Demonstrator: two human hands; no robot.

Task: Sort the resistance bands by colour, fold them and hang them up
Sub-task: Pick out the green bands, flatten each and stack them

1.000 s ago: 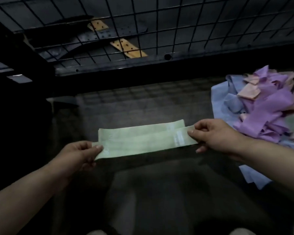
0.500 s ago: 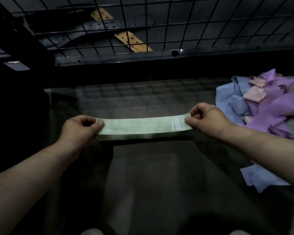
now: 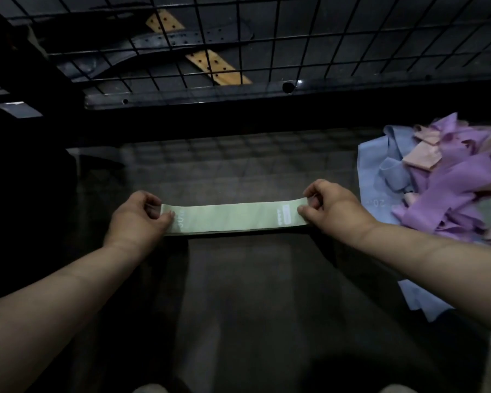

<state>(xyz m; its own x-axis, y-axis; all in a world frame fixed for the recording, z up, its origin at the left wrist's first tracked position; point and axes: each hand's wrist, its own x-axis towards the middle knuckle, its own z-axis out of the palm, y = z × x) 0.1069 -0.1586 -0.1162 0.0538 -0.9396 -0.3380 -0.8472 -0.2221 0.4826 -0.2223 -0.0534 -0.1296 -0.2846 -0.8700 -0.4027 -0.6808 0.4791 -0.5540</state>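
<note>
You are holding the green band [image 3: 233, 218] flat, low over the dark table [image 3: 238, 302], its long axis running left to right, so the fold looks like bringing one end across to the other. Your left hand [image 3: 138, 217] is pinching its left end and your right hand [image 3: 329, 208] its right end, fingers curled. The pile of purple, pink and blue bands [image 3: 451, 180] is lying off to the band's right, and the wire grid [image 3: 238, 38] is standing beyond it.
</note>
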